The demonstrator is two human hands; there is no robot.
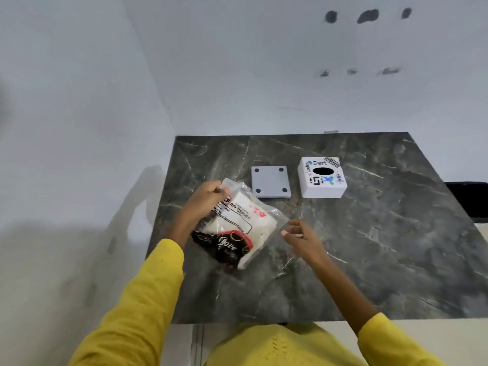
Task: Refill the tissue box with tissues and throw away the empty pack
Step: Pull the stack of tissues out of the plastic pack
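Observation:
A clear plastic tissue pack (239,224), white tissues inside and a black and red printed end, is lifted above the dark marble table (369,247). My left hand (204,198) grips the pack's far top corner. My right hand (301,235) hovers just right of the pack's clear edge, fingers spread and blurred; I cannot tell if they touch the plastic. The white tissue box (321,177), with stickers and a black oval slot on top, stands at the back of the table. Its grey base plate (270,181) with dark corner pads lies flat to the left of the box.
White walls close in the table on the left and at the back. A dark object (472,199) sits beyond the table's right edge. My yellow sleeves and lap fill the bottom of the view.

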